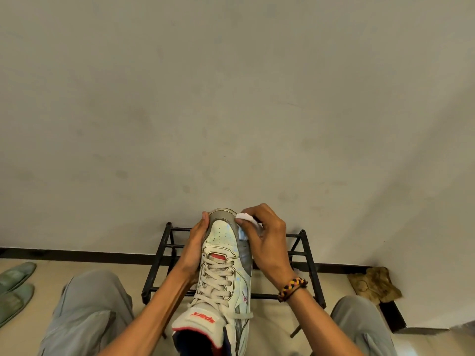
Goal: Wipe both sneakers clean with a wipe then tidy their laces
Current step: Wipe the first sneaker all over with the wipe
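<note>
Sneaker (223, 268) held up in mid-air in front of rack (303, 253), toe pointing away toward wall (231, 98), heel and tongue nearest camera. Left hand (194, 249) cupped along sneaker's left side near toe, fingers wrapped under sole edge, thumb up by toe cap; probably there to brace against rubbing pressure. Right hand (268, 244) on sneaker's right side at toe, fingers curled and pinching wipe (245, 219) against grey toe panel; bracelet (293, 289) on that wrist. Wiping step under way, looks like first shoe only; second sneaker not in view. Laces (218, 274) threaded but loose, one end trailing off sneaker's right side near ankle, tidying not yet done. Slippers (14, 286) far left of sneaker on floor, crumpled cloth (375, 283) far right. Knees (90, 304) either side below sneaker.
</note>
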